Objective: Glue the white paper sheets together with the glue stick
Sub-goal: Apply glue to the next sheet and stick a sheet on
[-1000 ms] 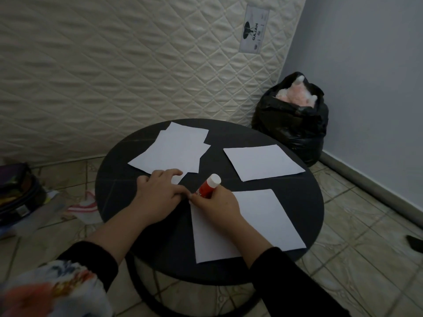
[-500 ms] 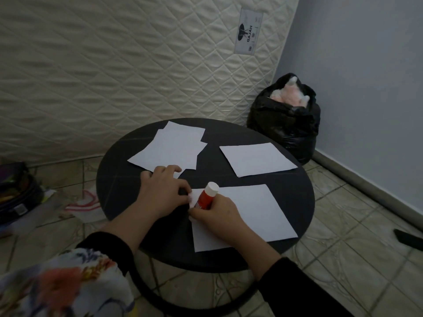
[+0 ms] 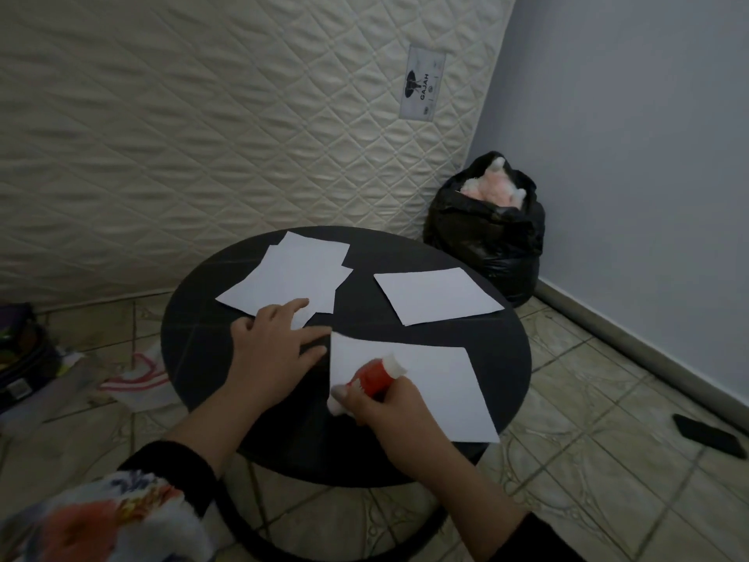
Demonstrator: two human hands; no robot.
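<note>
Glue stick in right hand grip, sheet left edge | left hand flat, empty

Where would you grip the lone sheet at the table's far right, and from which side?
Take the lone sheet by its right corner, which lies closest to the table rim, coming from the right. It lies flat with nothing on it, so it probably needs sliding to the rim to get a finger under. The right hand holds the glue stick.
</note>
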